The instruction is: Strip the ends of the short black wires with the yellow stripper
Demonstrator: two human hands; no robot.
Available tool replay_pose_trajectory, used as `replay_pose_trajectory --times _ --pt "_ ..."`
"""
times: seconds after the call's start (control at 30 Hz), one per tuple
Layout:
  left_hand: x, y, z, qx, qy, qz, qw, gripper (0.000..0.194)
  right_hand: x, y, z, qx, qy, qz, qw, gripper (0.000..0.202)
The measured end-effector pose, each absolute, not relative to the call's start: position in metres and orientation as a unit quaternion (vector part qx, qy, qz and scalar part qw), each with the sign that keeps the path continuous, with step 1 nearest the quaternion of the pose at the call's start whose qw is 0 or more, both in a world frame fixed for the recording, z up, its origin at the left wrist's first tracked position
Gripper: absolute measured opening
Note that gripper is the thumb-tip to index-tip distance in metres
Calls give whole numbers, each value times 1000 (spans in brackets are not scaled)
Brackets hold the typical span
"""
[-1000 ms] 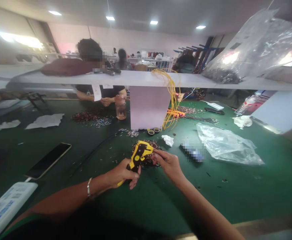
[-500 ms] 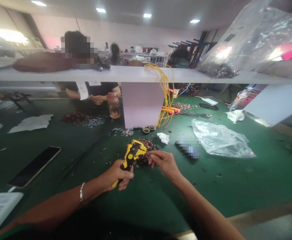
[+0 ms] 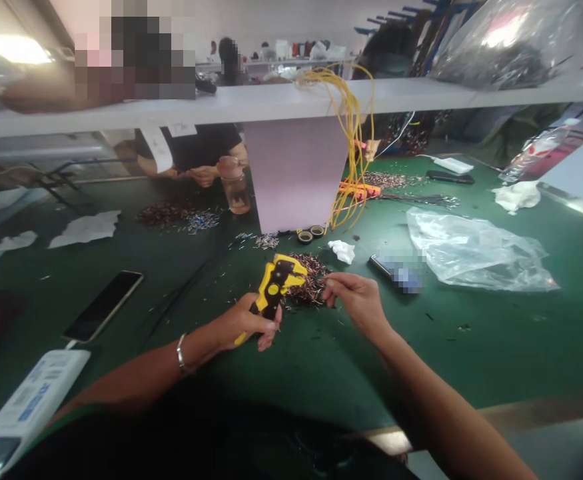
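Observation:
My left hand (image 3: 254, 323) is wrapped round the handles of a yellow and black wire stripper (image 3: 274, 288), its jaws pointing up and to the right. Just right of the jaws, my right hand (image 3: 358, 300) is closed in a pinch; whatever lies between thumb and forefinger is too small to make out. Behind the tool and the right fingertips spreads a heap of short copper-coloured and dark wire pieces (image 3: 308, 270) on the green tabletop (image 3: 291, 380). The tool partly covers this heap.
Behind the heap stand two small tape rolls (image 3: 304, 236), below a white shelf (image 3: 271, 100) with yellow wires (image 3: 354, 140) hanging down. Phones (image 3: 104, 307), a power strip (image 3: 34, 400), crumpled tissue (image 3: 342, 251) and a plastic bag (image 3: 476, 257) lie around. A co-worker's hands (image 3: 204, 176) show across the table.
The view has tipped downward and shifted left. My right hand has drawn slightly away from the stripper's jaws to the right. My left hand keeps its hold on the wire stripper.

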State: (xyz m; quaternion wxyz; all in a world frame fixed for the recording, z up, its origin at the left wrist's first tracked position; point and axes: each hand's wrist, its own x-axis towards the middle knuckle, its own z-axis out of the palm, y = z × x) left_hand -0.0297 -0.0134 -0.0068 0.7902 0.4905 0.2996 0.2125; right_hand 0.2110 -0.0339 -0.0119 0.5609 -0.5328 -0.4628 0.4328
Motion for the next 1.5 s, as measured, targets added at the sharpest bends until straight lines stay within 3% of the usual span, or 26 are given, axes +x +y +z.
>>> replay_pose_trajectory --times 0.37,0.67,0.87,1.13,1.5 --pt "-35 2 -5 532 308 321 720 23 206 -40 -13 -550 -498 412 528 15" --pt "-31 3 -4 607 371 318 627 31 191 -50 -27 -543 -630 344 436 23" --pt "-24 -4 1 657 387 287 579 23 186 -54 -27 -523 -666 339 410 25" --pt "-24 -3 -10 629 362 303 618 20 185 -58 -21 -503 -676 354 406 24" --pt "-36 10 -15 565 293 277 720 31 201 -44 -19 -601 -497 362 511 20"
